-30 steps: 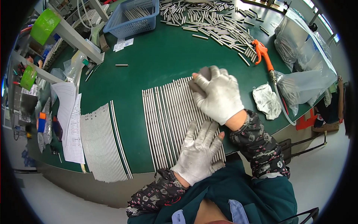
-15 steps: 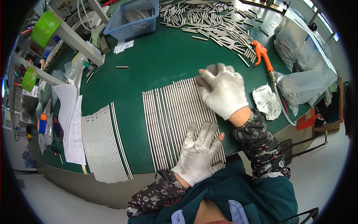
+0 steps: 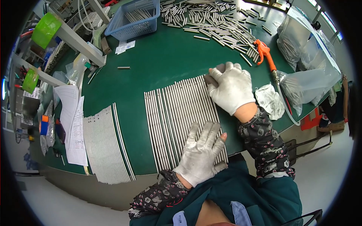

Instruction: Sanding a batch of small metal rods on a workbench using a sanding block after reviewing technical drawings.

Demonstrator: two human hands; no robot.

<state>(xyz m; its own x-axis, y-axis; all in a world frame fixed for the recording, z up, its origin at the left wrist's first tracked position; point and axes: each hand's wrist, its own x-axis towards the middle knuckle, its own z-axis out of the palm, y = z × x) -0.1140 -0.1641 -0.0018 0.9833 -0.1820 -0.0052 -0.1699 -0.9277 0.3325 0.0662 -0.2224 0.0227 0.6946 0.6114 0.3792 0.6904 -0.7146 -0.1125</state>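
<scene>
A row of long thin metal rods (image 3: 177, 113) lies side by side on the green table in front of me. My left hand (image 3: 200, 152), in a white glove with a bare thumb tip, rests flat on the near part of the rods with its fingers spread. Over the far right end of the row, my gloved right hand (image 3: 232, 86) is curled round a grey-brown pad (image 3: 220, 67). Most of that pad is hidden under the fingers. A second row of rods (image 3: 103, 145) lies to the left, with a couple set slightly apart.
Many short metal pins (image 3: 222, 30) lie scattered at the back, beside a blue basket (image 3: 132, 28). An orange air gun (image 3: 266, 56) with its hose, a crumpled white cloth (image 3: 269, 101) and plastic bags (image 3: 298, 86) of rods are on the right. Paper sheets (image 3: 75, 132) lie left.
My right hand has slid slightly to the right with the pad, uncovering more of the rods' far ends. My left hand has stayed put.
</scene>
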